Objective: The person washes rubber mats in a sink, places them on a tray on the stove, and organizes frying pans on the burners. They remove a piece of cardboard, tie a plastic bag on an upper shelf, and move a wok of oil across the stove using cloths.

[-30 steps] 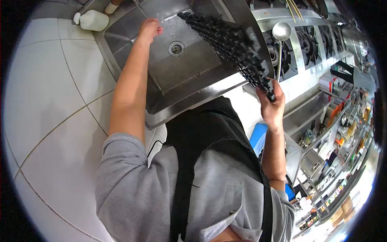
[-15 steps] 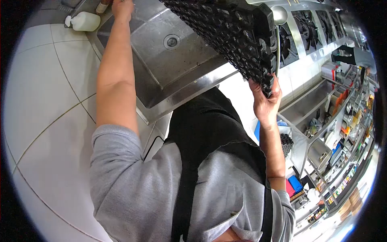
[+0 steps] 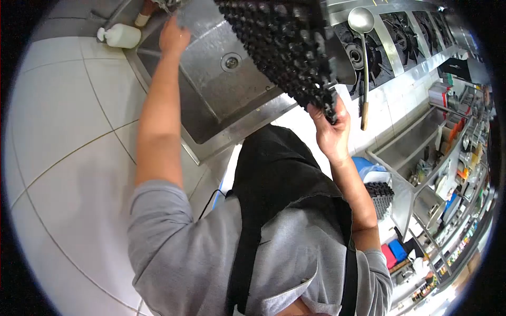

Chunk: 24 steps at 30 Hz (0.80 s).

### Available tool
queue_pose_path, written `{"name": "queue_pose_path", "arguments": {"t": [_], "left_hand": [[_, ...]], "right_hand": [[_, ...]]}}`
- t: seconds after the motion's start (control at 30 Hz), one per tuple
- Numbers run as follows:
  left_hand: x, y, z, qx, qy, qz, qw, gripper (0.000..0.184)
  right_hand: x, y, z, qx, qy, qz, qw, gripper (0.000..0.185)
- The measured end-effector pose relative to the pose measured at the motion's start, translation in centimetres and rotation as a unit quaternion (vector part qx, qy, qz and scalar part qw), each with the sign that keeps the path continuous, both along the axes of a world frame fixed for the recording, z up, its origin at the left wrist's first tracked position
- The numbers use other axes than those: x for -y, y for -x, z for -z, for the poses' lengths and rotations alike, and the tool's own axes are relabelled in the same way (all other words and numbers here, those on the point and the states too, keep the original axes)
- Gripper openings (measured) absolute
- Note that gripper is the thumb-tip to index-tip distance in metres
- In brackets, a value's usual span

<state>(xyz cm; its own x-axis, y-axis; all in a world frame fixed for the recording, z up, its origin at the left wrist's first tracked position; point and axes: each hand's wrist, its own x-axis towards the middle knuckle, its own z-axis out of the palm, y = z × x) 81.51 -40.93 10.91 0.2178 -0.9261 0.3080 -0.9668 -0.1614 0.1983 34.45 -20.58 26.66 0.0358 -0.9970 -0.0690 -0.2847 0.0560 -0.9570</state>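
Observation:
My right hand [image 3: 333, 134] grips the lower corner of a black knobbed mat [image 3: 287, 50], thumb on one side and fingers on the other. The mat is tilted up over the right part of a steel sink [image 3: 211, 87], and its top runs out of view. My left hand [image 3: 174, 38] is over the sink's far left part, apart from the mat; blur hides how its fingers are set. Just beyond it, splashing water [image 3: 167, 5] shows at the top edge. The sink's drain [image 3: 231, 63] is visible between hand and mat.
Left of the sink is a white pump bottle [image 3: 122, 36] by a brown-and-white object [image 3: 143, 17]. A long ladle [image 3: 362, 63] lies across the gas stove [image 3: 403, 39] edge at right. Shelves [image 3: 443, 184] hold kitchenware. Another black knobbed piece [image 3: 379, 197] is behind my right arm.
My left hand has come back from the top edge toward me, and splashing water now shows there. My right hand and the mat have shifted slightly left, uncovering more of the ladle.

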Motion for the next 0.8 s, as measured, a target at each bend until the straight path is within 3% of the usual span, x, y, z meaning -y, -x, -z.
{"name": "queue_pose_path", "arguments": {"t": [0.03,0.07,0.1,0.13,0.17,0.2,0.23,0.27,0.3,0.33,0.37,0.4,0.43,0.47,0.5,0.53,0.57,0.6,0.63,0.67,0.73,0.77,0.8], "left_hand": [[-1.8,1.4,-1.1,-0.154,-0.075,-0.106,0.980,0.053],[-2.9,-0.7,2.9,-0.438,-0.094,-0.121,0.886,0.045],[-5.7,0.9,4.5,-0.642,-0.118,-0.198,0.731,0.043],[-8.6,-1.1,10.3,-0.542,-0.313,-0.116,0.772,0.058],[-12.1,5.0,5.1,-0.274,-0.462,-0.067,0.841,0.072],[-15.2,7.8,3.0,-0.043,-0.508,-0.057,0.859,0.076],[-17.9,7.1,6.3,-0.057,-0.314,-0.056,0.946,0.065],[-19.3,7.0,7.7,-0.217,-0.234,-0.130,0.939,0.062],[-20.3,8.0,8.1,-0.373,-0.157,-0.189,0.895,0.060],[-22.2,11.0,3.1,-0.354,-0.186,-0.231,0.887,0.052],[-23.4,9.0,6.2,-0.309,-0.170,-0.191,0.916,0.040],[-26.0,13.6,1.4,-0.277,-0.106,-0.119,0.948,0.030],[-26.8,11.5,4.5,-0.235,-0.083,-0.095,0.964,0.025],[-27.5,10.9,4.9,-0.295,-0.100,-0.048,0.949,0.021],[-28.8,13.3,4.2,-0.259,-0.013,0.011,0.966,0.016],[-30.2,17.9,0.6,-0.103,0.006,0.079,0.991,0.017],[-30.9,19.7,0.9,-0.109,0.077,0.196,0.972,0.030],[-31.9,22.5,0.9,-0.248,-0.025,0.149,0.957,0.043],[-33.4,26.1,0.2,-0.137,-0.079,0.172,0.972,0.045],[-34.4,28.0,0.8,-0.132,-0.147,0.232,0.953,0.045],[-35.4,29.7,4.2,-0.104,-0.282,0.316,0.900,0.042],[-35.2,31.5,5.3,-0.087,-0.347,0.342,0.869,0.040],[-35.4,34.1,4.8,-0.085,-0.338,0.354,0.868,0.040]], "right_hand": [[-0.2,-0.2,-0.4,0.007,0.002,-0.002,1.000,0.018],[-0.6,0.0,-0.8,0.014,0.004,-0.002,1.000,0.020],[-1.3,0.7,-0.4,0.023,0.011,-0.008,1.000,0.022],[-2.1,1.4,-1.0,0.048,0.013,-0.012,0.999,0.023],[-3.2,2.7,-1.6,0.043,0.005,-0.015,0.999,0.023],[-4.2,4.3,-2.1,0.038,-0.001,-0.020,0.999,0.023],[-5.4,6.3,-2.2,0.046,0.008,-0.009,0.999,0.023],[-7.2,8.9,-2.2,0.057,0.038,-0.027,0.997,0.023],[-9.6,11.3,-2.2,0.061,0.064,-0.034,0.995,0.023],[-12.0,13.8,-2.2,0.049,0.064,0.001,0.997,0.023],[-14.8,17.1,-2.0,0.082,0.075,-0.020,0.994,0.023],[-18.4,21.1,-2.2,0.105,0.087,-0.031,0.990,0.022],[-22.4,25.0,-2.8,0.069,0.065,-0.023,0.995,0.022],[-26.5,28.7,-3.2,0.038,0.043,-0.010,0.998,0.021],[-31.2,31.9,-2.8,0.010,0.000,0.029,1.000,0.020],[-36.2,35.1,-1.7,0.001,-0.052,0.060,0.997,0.022],[-41.7,37.5,0.8,-0.016,-0.081,0.120,0.989,0.020],[-47.2,39.3,4.2,-0.026,-0.107,0.170,0.979,0.019],[-52.9,40.6,8.2,-0.078,-0.146,0.228,0.959,0.014],[-58.9,40.8,12.4,-0.121,-0.189,0.274,0.935,0.011],[-69.9,39.5,19.5,-0.220,-0.351,0.377,0.828,0.015],[-73.8,38.4,20.1,-0.229,-0.414,0.445,0.761,0.027],[-76.8,37.6,19.3,-0.239,-0.458,0.513,0.685,0.036]]}}
